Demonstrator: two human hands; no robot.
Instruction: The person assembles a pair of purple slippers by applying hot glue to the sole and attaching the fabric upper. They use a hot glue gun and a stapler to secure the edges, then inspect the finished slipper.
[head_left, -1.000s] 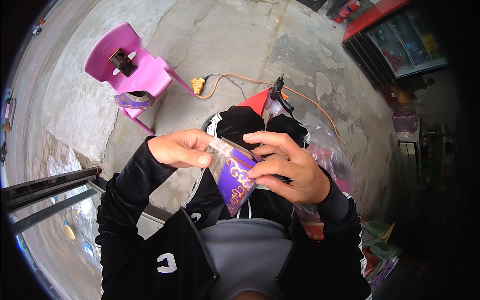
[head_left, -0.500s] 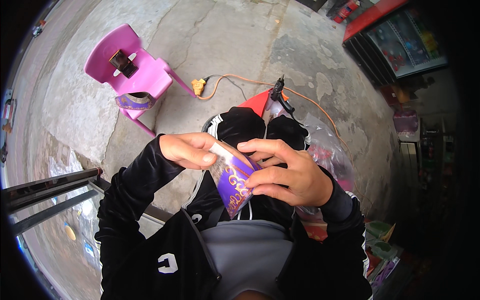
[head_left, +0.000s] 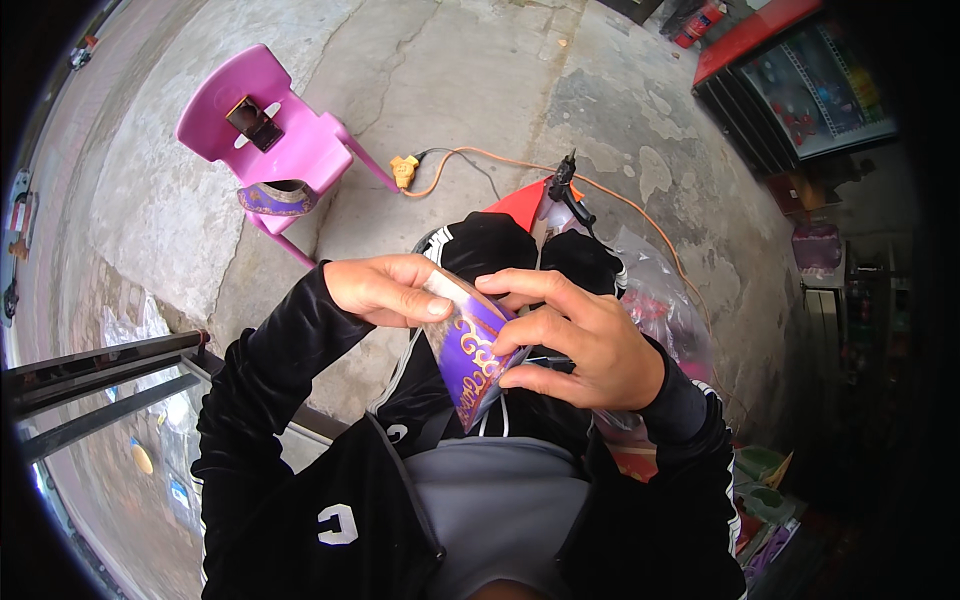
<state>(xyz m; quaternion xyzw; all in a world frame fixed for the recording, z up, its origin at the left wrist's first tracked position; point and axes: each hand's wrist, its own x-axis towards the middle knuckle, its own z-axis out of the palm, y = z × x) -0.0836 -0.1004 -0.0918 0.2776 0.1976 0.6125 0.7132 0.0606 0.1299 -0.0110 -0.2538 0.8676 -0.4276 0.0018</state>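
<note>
Above my lap, a curved purple band with gold scrollwork [head_left: 470, 362] is held between both hands. Its upper end shows a pale silvery patch. My left hand [head_left: 388, 290] pinches that upper end between thumb and fingers. My right hand [head_left: 580, 340] grips the band's right side, with the thumb low and the fingers curled over the top edge. Parts of the right fingers are hidden behind the band. Beyond my knees stands a black glue gun [head_left: 564, 180], nozzle pointing up, beside a red sheet-like piece [head_left: 522, 206].
A pink plastic chair [head_left: 310, 140] at the left bears a dark box [head_left: 252, 124] and another purple band [head_left: 276, 200]. An orange cord [head_left: 640, 213] with a yellow socket [head_left: 404, 170] crosses the concrete floor. A clear plastic bag [head_left: 655, 290] lies right of my knees; a glass-doored fridge [head_left: 805, 85] stands far right.
The right thumb has slid slightly lower on the band, and the right fingers have shifted a little. Both hands keep their hold. The whole view has moved slightly.
</note>
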